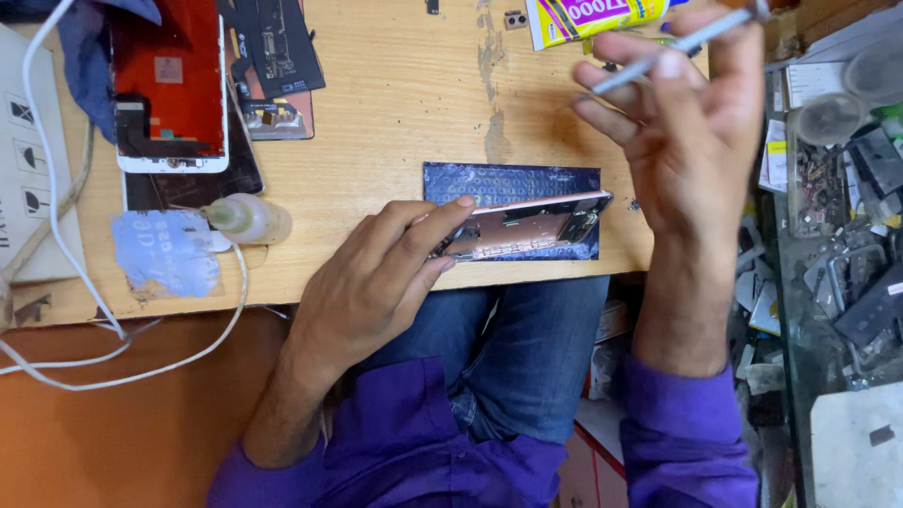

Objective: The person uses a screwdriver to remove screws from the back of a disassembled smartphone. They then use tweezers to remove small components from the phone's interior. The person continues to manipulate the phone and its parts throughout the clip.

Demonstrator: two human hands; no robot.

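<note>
Bare wood of the worktop (395, 103) lies open between the red-backed phone screen panel (169, 85) at the left and the yellow glue tube (593, 17) at the far edge. A small clear bottle (249, 218) and white cable (56, 216) crowd the left side.

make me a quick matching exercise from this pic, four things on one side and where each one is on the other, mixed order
1. phone housing
2. metal tool
3. small bottle
4. phone screen

a. lying on its side near the white cable
b. pinched in the right hand
c. face down at the bench's far left
d. tilted on the dark mat under the left hand

Pairs: 1-d, 2-b, 3-a, 4-c
</note>
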